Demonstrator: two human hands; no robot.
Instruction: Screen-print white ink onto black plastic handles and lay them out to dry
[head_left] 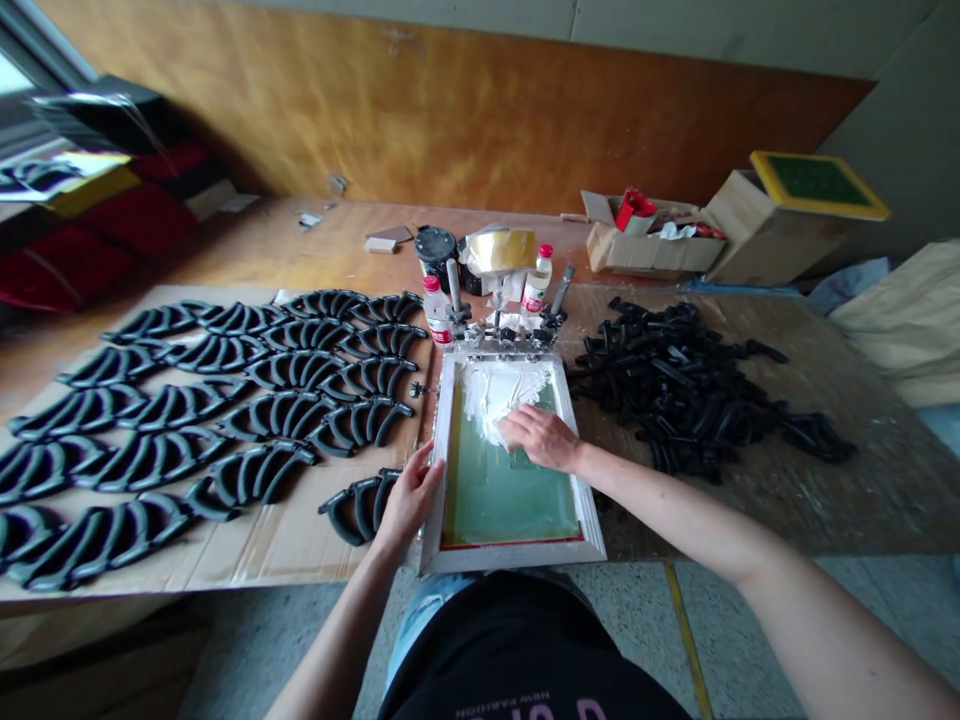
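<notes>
A screen printing frame [592, 520] with a pale metal rim and green mesh lies in front of me, joined at its far end to a metal hinge clamp [502, 338]. White paste [491, 395] is smeared thickly over the far part of the mesh. My left hand [411, 495] grips the left rim, its thumb along the edge. Over the mesh, at the near edge of the paste, my right hand [544, 438] is closed with bent fingers. What it pinches is hidden beneath the fingers; a small translucent patch shows just below them.
Rows of curved black handles [285, 415] cover cardboard on the left. A heap of similar black pieces [675, 390] lies right. Behind the clamp stand red-capped bottles [537, 285], a black tub [435, 250] and a tape roll [501, 250]. An open carton [652, 250] sits back right.
</notes>
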